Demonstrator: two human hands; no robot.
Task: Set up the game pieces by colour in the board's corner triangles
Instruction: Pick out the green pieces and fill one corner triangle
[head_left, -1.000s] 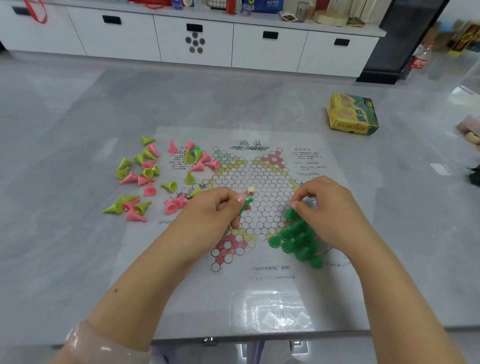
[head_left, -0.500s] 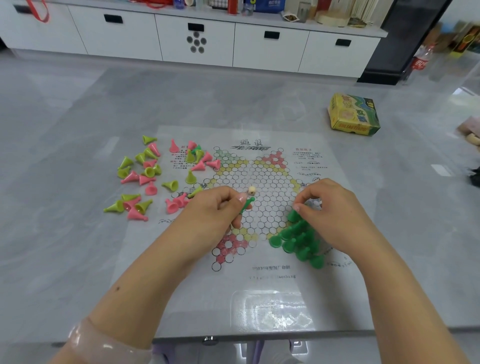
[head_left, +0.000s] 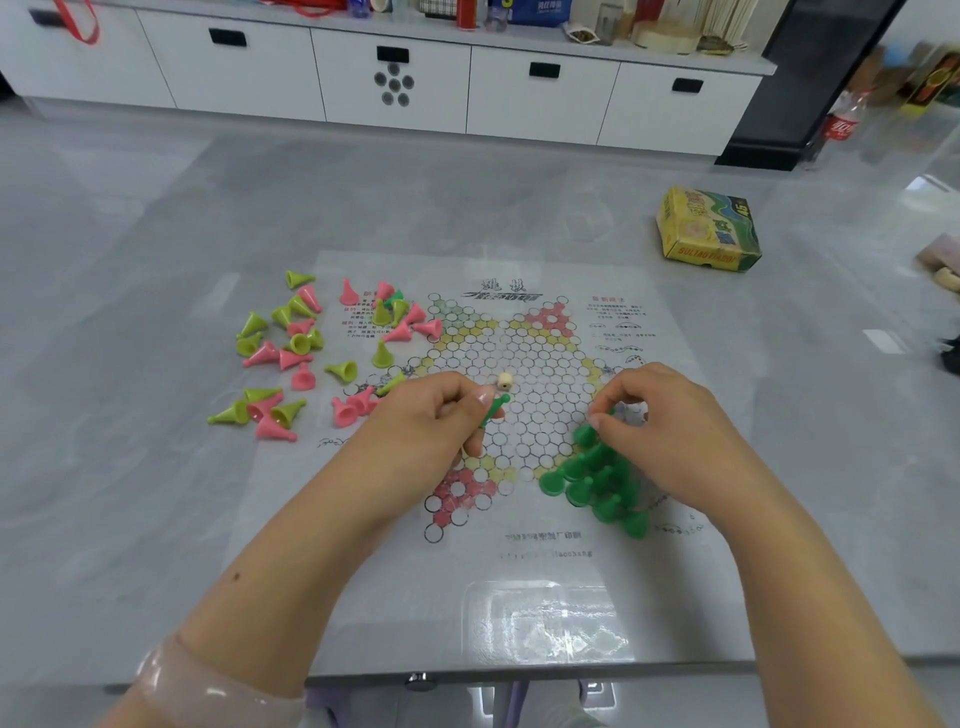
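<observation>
A paper game board (head_left: 519, 561) with a hexagonal star grid lies on the grey table. My left hand (head_left: 431, 421) is over the board's left side and pinches a dark green piece (head_left: 494, 408). At the near right corner triangle stand several dark green pieces (head_left: 597, 483). My right hand (head_left: 670, 421) has its fingertips on the top piece (head_left: 584, 434) of that group. Loose pink and yellow-green cone pieces (head_left: 291, 353) lie in a scatter left of the grid. A small cream die (head_left: 505, 382) sits on the grid.
A yellow and green game box (head_left: 709, 231) lies at the back right of the table. The table's front edge (head_left: 415, 675) runs just below the board. White cabinets (head_left: 395, 78) stand beyond, with a soda bottle (head_left: 844, 122) on the floor at the right.
Both hands stay where they were; my right fingertips have settled slightly lower onto the top green piece. The view has shifted a little.
</observation>
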